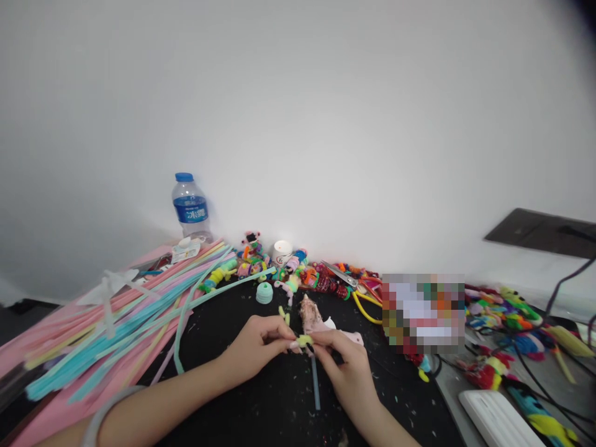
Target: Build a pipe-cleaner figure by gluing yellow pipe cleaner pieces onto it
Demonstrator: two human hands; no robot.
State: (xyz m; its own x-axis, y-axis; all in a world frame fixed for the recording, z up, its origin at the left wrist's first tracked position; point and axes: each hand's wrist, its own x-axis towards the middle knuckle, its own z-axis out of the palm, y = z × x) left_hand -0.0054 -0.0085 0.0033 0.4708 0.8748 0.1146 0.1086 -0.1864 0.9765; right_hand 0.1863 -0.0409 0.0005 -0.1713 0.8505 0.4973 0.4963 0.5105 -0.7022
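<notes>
A small pale-yellow fuzzy pipe-cleaner piece [305, 341] with dark bits is pinched between my two hands over the black work surface [223, 400]. My left hand [261, 347] grips it from the left with thumb and fingertips. From the right, my right hand [347, 366] pinches its other side. Just behind my fingers lies a pale pink glue gun [316, 323] with a brown-stained nozzle end, partly covered by my right hand. A translucent glue stick [316, 385] lies below my fingertips. Another short yellow-green fuzzy piece [284, 315] shows above my left fingers.
Long pastel pipe cleaners [135, 329] spread across the left side. At the back stand a water bottle [190, 208], a paper cup [282, 252] and several fuzzy figures [251, 261]. Yellow-handled scissors [347, 277] and a mint coil [264, 293] lie nearby. A white power strip [498, 419] and cables are right.
</notes>
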